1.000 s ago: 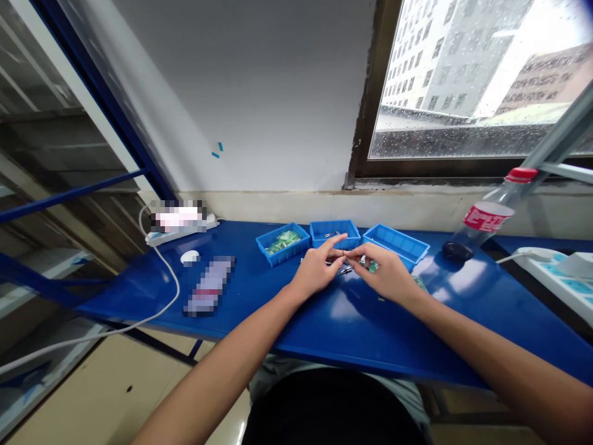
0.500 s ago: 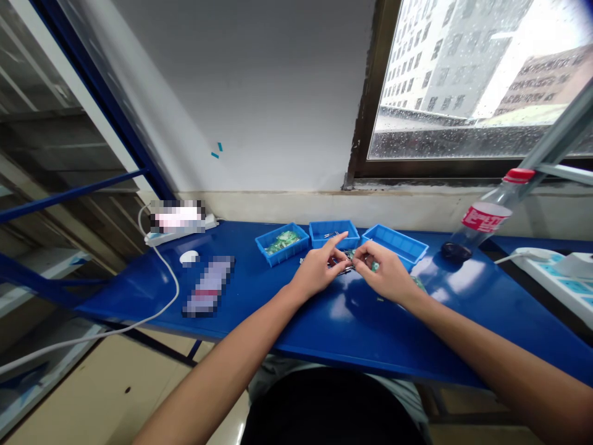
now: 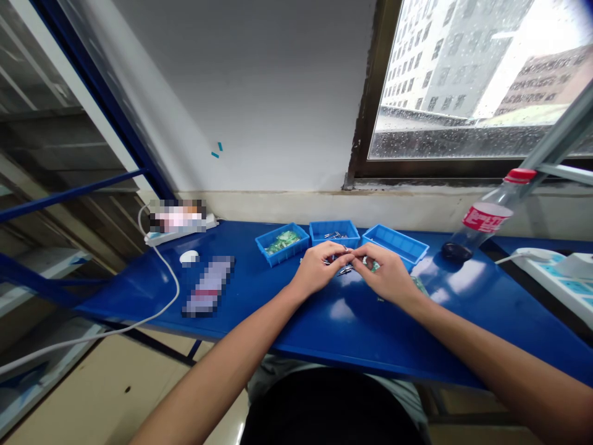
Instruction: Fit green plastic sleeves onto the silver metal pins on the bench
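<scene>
My left hand (image 3: 319, 269) and my right hand (image 3: 386, 272) meet fingertip to fingertip over the blue table (image 3: 278, 309), just in front of three small blue trays. Both pinch a tiny metal part (image 3: 348, 259) between them; its shape is too small to make out. A few more small metal pieces (image 3: 343, 271) lie on the table under the fingers. The left tray (image 3: 282, 242) holds green parts, the middle tray (image 3: 334, 233) holds small metal pieces, and the right tray (image 3: 395, 243) looks bare inside.
A plastic bottle with red label and cap (image 3: 486, 216) leans at the right. A white power strip (image 3: 556, 272) sits at the far right, another with a white cable (image 3: 178, 222) at the back left. A small white round object (image 3: 189, 256) and a blurred flat item (image 3: 208, 285) lie left.
My left index finger, raised half a second ago, has curled down onto the part. Both hands stay in the same spot, fingertips now closer together.
</scene>
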Motion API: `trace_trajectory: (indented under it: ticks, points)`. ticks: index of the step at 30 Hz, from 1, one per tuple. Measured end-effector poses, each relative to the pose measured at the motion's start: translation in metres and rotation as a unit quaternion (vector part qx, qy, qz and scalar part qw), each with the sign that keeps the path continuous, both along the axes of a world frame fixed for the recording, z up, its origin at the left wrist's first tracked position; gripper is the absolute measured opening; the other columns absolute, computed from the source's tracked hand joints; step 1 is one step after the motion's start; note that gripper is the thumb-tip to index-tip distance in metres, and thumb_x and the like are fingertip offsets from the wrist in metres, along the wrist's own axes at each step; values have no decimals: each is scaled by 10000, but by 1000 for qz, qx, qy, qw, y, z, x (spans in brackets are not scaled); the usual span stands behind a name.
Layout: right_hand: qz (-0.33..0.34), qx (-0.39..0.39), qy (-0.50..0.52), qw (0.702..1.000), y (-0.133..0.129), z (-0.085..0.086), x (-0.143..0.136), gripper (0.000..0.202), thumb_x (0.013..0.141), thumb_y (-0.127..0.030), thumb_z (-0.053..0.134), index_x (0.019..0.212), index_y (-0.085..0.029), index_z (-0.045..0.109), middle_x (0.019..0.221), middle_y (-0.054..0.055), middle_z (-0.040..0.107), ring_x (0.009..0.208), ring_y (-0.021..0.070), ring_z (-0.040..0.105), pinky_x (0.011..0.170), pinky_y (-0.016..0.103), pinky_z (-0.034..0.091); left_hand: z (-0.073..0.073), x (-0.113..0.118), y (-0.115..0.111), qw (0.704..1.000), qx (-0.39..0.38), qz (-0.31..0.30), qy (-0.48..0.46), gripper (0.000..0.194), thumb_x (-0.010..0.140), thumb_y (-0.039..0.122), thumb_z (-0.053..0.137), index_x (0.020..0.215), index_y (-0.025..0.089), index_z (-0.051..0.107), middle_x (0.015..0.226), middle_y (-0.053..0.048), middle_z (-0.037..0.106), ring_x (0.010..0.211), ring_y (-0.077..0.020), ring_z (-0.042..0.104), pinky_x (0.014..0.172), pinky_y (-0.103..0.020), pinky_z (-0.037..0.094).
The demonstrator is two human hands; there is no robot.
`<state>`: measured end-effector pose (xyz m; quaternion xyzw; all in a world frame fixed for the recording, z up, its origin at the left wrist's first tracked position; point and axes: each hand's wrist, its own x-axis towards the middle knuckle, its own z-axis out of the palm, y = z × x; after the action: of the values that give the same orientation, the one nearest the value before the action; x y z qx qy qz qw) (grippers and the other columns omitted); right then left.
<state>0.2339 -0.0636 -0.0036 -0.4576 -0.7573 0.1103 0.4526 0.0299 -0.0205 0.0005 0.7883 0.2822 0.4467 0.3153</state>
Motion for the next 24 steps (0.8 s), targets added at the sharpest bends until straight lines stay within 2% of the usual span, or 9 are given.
trace_trajectory:
  ticks: [6,9,11,12,14,18,22,24]
  points:
    - [-7,-7,-13,1000,1,-1,2,178,1008,-372,652,967,-232,755,847,40,725,673,190,568,662,362,469,1,-1,0,1000,3,9,-4,256,999,384,683,1040,183,836,1145,-103,803,1046,-238,747,884,-319,595]
    - [-19,-24,7,1000,1,2,2,205,1013,-407,651,980,-228,746,861,50,733,687,198,592,662,369,481,4,-3,-3,999,-29,37,23,326,1037,407,600,1124,170,806,950,-79,820,812,-198,745,751,-290,590]
    - [-21,-36,45,998,-1,4,2,232,1012,-428,656,1088,-223,735,898,58,744,701,203,620,667,368,506,6,-3,-5,996,-57,37,54,362,1064,407,529,1195,164,763,811,-42,802,627,-161,684,649,-266,561]
    - [-16,-39,60,997,-3,5,1,265,1012,-436,657,1151,-221,723,919,63,748,707,205,631,672,368,518,6,-3,-6,995,-67,27,64,364,1072,397,501,1212,162,742,793,-33,799,597,-155,673,635,-261,556]
    - [-3,-33,71,997,-5,7,-2,315,1015,-450,652,1222,-217,700,937,71,749,721,211,643,688,372,535,5,-3,-6,995,-70,3,68,339,1076,366,481,1206,160,717,863,-44,818,663,-167,721,684,-265,580]
    - [2,-14,56,998,-6,8,-4,306,1021,-479,638,1165,-220,709,936,82,747,753,225,658,708,381,548,4,-4,-5,995,-20,5,98,312,1061,311,492,1196,171,737,1075,-78,829,933,-227,793,886,-325,615]
    - [-3,-26,43,999,-6,8,-2,292,1055,-469,581,1141,-231,727,968,76,749,770,220,667,705,370,554,2,-6,-3,992,25,14,119,372,1027,254,516,1302,172,753,1327,-95,768,1222,-274,738,1091,-397,574]
    - [-5,-32,46,998,-6,8,-1,287,1064,-458,568,1137,-233,730,984,74,753,775,215,672,692,360,552,0,-6,-2,994,29,8,101,395,1027,263,526,1343,164,741,1370,-102,743,1273,-281,716,1125,-417,562]
